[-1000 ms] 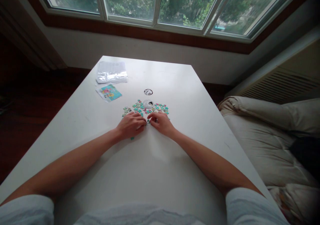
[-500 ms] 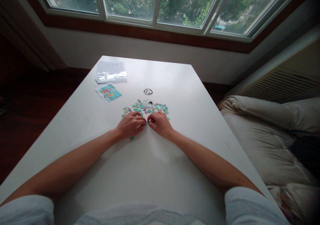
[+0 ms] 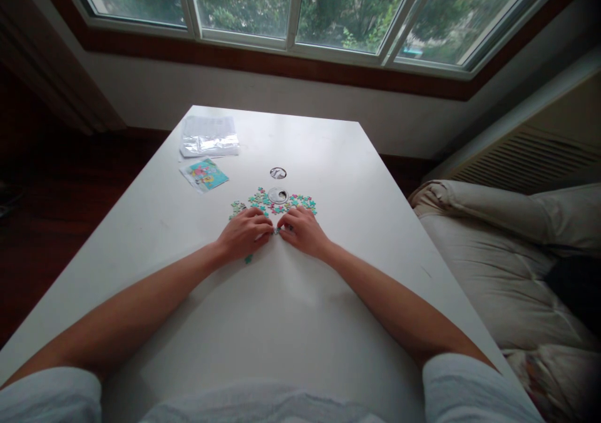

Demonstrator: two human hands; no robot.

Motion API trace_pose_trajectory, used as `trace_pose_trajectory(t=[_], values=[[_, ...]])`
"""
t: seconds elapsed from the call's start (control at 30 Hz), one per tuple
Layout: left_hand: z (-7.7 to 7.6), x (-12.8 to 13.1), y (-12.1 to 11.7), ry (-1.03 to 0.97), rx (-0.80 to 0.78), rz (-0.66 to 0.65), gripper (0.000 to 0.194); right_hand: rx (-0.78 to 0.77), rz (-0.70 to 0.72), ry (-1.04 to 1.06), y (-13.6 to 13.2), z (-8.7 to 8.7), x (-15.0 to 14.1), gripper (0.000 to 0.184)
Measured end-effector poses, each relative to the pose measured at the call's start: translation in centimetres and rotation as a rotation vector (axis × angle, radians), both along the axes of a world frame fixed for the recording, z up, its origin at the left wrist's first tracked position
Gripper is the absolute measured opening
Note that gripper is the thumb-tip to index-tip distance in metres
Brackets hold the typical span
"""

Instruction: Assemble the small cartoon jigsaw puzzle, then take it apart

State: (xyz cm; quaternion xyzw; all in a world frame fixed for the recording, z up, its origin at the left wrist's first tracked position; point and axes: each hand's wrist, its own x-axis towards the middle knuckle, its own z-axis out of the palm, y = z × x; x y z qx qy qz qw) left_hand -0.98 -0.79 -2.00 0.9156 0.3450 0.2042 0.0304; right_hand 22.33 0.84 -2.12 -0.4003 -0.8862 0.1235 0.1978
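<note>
- Head view: a white table (image 3: 282,323) fills most of the scene, its far edge toward the wall.
- Beyond it, a window (image 3: 338,13) in several panes looks out on green trees.
- To the right of the table sits a pale, cushioned sofa (image 3: 493,273), with creases across its seat.
- Puzzle pieces (image 3: 277,209), mostly turquoise with some pink and yellowish ones, lie scattered near the table's middle, just beyond the hands and partly hidden by them.
- Left hand (image 3: 248,232): palm down at the near side of the scatter, fingers bent and close together.
- Right hand (image 3: 303,230): facing the left, thumb and forefinger curved toward each other.
- A clear plastic sleeve (image 3: 210,136) lies near the far left corner, shiny along its lower part.
- Just nearer is a picture card (image 3: 205,174), blue with pink and yellow figures.
- Two round discs lie in line: a paler disc (image 3: 278,196) among the pieces, a darker-rimmed disc (image 3: 278,173) beyond.
- One stray piece (image 3: 248,259), turquoise, rests just below the left hand.
- A small piece (image 3: 277,231) shows between the two hands' fingertips; whether either hand is clamped on it, I cannot tell.
</note>
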Motion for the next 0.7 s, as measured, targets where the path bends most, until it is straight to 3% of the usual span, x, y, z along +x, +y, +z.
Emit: trace_pose_trajectory(t=[0.33,0.53,0.7], values=[[0.4,0.1,-0.2,-0.019,-0.025,0.050,0.019,0.053,-0.010,-0.057,-0.4,0.2,-0.4,0.008],[0.7,-0.5,0.2,-0.080,0.014,0.333,0.021,0.060,-0.009,-0.014,0.0,0.1,0.0,0.009],[1.3,-1.7,1.2,-0.075,0.006,0.456,0.025,0.082,-0.077,0.083,0.7,0.2,0.9,0.011]])
